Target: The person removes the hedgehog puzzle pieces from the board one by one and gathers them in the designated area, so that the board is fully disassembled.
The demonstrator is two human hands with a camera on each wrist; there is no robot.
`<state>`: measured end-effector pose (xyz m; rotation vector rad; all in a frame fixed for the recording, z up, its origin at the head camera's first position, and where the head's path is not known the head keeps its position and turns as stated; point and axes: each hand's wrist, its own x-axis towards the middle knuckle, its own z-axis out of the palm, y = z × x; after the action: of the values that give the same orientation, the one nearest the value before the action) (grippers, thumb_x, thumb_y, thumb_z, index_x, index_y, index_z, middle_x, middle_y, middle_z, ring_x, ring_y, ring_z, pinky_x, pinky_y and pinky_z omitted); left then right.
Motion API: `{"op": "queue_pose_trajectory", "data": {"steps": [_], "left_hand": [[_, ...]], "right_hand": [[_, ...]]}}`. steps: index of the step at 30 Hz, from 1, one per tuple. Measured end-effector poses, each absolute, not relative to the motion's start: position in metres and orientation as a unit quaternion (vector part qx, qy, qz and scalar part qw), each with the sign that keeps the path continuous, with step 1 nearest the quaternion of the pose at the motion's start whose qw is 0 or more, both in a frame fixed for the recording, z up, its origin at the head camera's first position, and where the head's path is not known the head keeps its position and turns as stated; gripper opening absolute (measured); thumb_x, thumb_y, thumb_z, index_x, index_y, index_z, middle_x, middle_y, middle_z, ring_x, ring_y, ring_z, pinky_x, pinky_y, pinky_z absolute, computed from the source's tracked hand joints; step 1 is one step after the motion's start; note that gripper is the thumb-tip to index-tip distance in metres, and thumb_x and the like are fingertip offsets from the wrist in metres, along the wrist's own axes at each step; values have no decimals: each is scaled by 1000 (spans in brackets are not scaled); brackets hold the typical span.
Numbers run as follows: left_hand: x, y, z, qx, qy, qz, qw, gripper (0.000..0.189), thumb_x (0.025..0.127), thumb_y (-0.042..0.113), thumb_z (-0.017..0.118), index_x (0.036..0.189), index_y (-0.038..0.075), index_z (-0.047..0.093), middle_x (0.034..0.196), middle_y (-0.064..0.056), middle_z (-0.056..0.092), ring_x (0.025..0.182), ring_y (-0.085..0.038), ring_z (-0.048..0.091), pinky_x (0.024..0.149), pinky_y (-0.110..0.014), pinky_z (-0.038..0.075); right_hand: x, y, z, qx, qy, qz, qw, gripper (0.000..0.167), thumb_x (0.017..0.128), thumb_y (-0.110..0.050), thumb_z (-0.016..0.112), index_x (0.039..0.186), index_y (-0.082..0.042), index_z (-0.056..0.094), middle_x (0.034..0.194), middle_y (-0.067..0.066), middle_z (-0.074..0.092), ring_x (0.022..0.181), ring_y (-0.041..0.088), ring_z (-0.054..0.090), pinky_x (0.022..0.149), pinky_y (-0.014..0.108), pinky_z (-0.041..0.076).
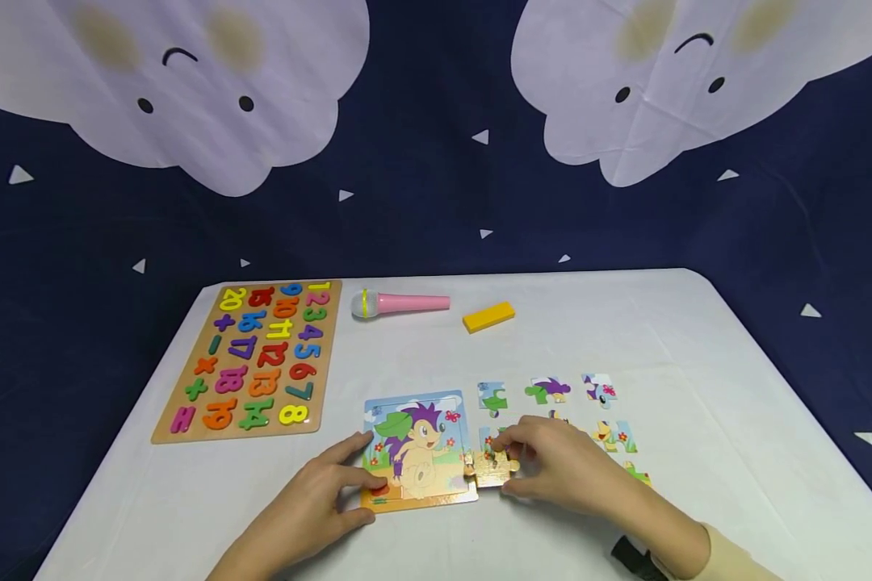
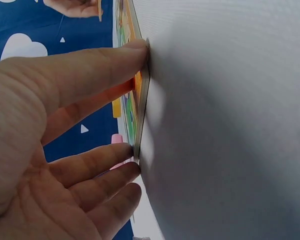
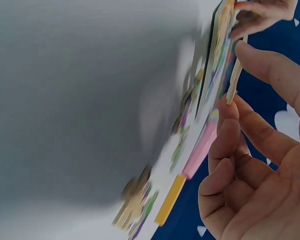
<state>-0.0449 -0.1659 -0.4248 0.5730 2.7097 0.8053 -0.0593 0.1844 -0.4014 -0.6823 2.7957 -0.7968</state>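
Note:
A square picture puzzle board [image 1: 421,503] with a purple-haired hedgehog lies on the table. My left hand [image 1: 320,492] rests at its lower left corner, fingers spread. The index fingertip touches the printed picture, while the thumb and the other fingertips are at the board's edge. Just right of the board, my right hand [image 1: 563,468] pinches a jigsaw piece [image 1: 492,470] between thumb and index finger, its pale wooden face showing in the head view. In the right wrist view this piece [image 3: 235,80] is seen edge-on, raised off the table.
Loose jigsaw pieces, among them a green-leaf piece [image 1: 492,397] and a yellow one [image 1: 614,436], lie around the right hand. Behind are a pink toy microphone [image 1: 407,303] and a yellow block [image 1: 488,317]. A wooden number board [image 1: 250,359] lies at the left.

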Motion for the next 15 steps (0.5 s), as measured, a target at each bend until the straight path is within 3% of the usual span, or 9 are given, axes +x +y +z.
{"op": "queue_pose_trajectory", "data": {"steps": [15], "left_hand": [[-45, -166, -426, 192, 933, 275, 130, 32, 78, 24, 97, 108, 27, 87, 160, -10, 56, 147, -42, 54, 115, -62, 49]], "right_hand": [[-43, 237, -409, -170, 938, -291, 86, 37, 75, -29, 98, 106, -24, 77, 83, -18, 58, 78, -1, 51, 70, 21, 46]]}}
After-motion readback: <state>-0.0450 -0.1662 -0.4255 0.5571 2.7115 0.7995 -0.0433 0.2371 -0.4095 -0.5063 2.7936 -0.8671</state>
